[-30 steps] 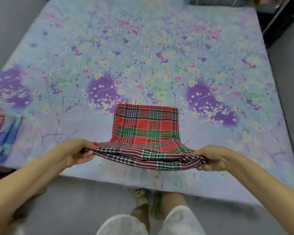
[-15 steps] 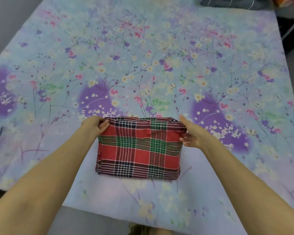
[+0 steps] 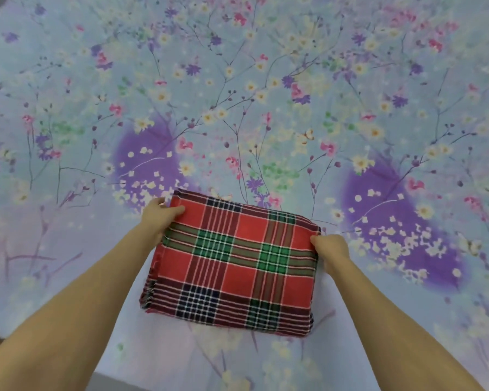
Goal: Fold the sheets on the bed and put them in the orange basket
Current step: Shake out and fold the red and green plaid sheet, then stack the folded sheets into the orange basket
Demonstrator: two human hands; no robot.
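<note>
Red plaid sheet (image 3: 232, 263) lies folded on roomy bed (image 3: 266, 80), left hand (image 3: 159, 219) and right hand (image 3: 330, 249) gripping its side edges.

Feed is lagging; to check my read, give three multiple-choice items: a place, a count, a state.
1. Where is the red, green and navy plaid sheet?
A. on the pale blue floral bedcover
B. on a chair
C. in a basket
2. How many hands touch it?
A. none
B. one
C. two
3. Its state?
A. spread out
B. folded into a rectangle
C. bunched in a ball
Answers: 1 A, it lies on the flower print; 2 C, left hand grips its far left corner, right hand pinches its right edge; 3 B, stacked layers show at its left side.
</note>
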